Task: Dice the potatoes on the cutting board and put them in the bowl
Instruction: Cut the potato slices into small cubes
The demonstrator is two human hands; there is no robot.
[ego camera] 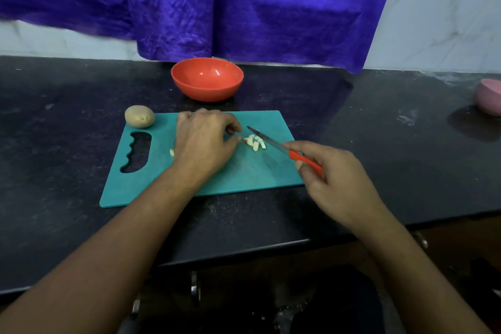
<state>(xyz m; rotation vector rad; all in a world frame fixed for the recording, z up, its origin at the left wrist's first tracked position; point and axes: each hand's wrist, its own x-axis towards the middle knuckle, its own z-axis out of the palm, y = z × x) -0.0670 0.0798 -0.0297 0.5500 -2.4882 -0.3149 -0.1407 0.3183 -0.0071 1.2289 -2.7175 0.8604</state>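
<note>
A teal cutting board [244,173] lies on the black counter. A whole unpeeled potato [139,116] rests at its far left corner. Several pale potato pieces [254,142] lie near the board's middle. My left hand [202,141] rests palm down on the board, its fingertips touching the pieces at their left; what lies under the palm is hidden, though a small piece [172,152] shows at its left edge. My right hand [333,173] grips the red handle of a knife [271,141], whose blade points at the pieces. An orange bowl [207,79] stands behind the board and looks empty.
A blue cloth [217,8] hangs behind the counter down to the bowl. A pink bowl [489,96] lies tipped at the far right. The counter's front edge [244,249] runs below the board, with a dark cabinet and metal handles underneath.
</note>
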